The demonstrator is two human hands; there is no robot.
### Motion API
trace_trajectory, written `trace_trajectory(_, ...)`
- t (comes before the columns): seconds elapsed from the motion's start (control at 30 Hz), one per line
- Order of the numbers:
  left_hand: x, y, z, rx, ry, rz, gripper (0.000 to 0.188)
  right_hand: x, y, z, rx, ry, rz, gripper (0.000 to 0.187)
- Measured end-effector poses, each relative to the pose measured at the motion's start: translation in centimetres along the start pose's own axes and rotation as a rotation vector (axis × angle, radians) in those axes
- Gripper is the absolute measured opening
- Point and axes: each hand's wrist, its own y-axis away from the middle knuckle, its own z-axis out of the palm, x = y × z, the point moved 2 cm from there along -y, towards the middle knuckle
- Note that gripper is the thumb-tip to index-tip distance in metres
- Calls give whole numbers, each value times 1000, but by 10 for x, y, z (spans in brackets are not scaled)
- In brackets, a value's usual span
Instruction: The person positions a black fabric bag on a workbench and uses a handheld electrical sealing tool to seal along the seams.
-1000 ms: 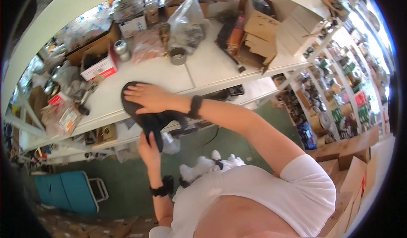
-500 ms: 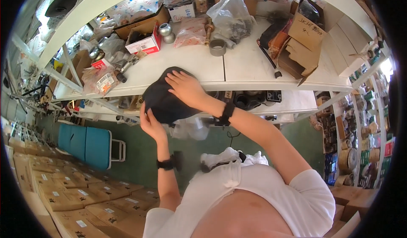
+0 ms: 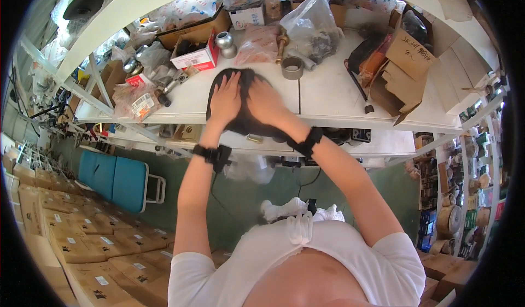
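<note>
A black, soft-looking piece, perhaps folded cloth [image 3: 244, 120], lies on the white shelf top and hangs past its front edge. My left hand [image 3: 225, 102] rests flat on its left half, fingers stretched out and pointing away from me. On the right half lies my right hand [image 3: 266, 103], fingers extended and slightly smeared by motion. Both palms face down and hide much of the piece. Just beyond it stand a grey metal ring [image 3: 292, 68] and a silver ball-shaped part [image 3: 226, 44].
A red and white box [image 3: 196, 56] and bagged parts [image 3: 135, 100] lie to the left. A clear plastic bag [image 3: 311, 25] is at the back. A torn carton [image 3: 407, 69] stands right. Below are a lower shelf [image 3: 388, 143] and a teal folding seat [image 3: 112, 178].
The black piece has shifted right and farther onto the shelf. My left hand has gone from its lower left edge to lying flat on top. My right hand has moved right.
</note>
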Motion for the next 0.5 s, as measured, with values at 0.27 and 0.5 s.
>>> trace_trajectory(0.27, -39, -39, 10, -90, 21, 63, 40, 11, -34, 15, 38, 98, 6, 40)
trace_trajectory(0.5, -8, 5, -10, -10, -13, 57, 40, -18, 1, -23, -112, 70, 2, 39)
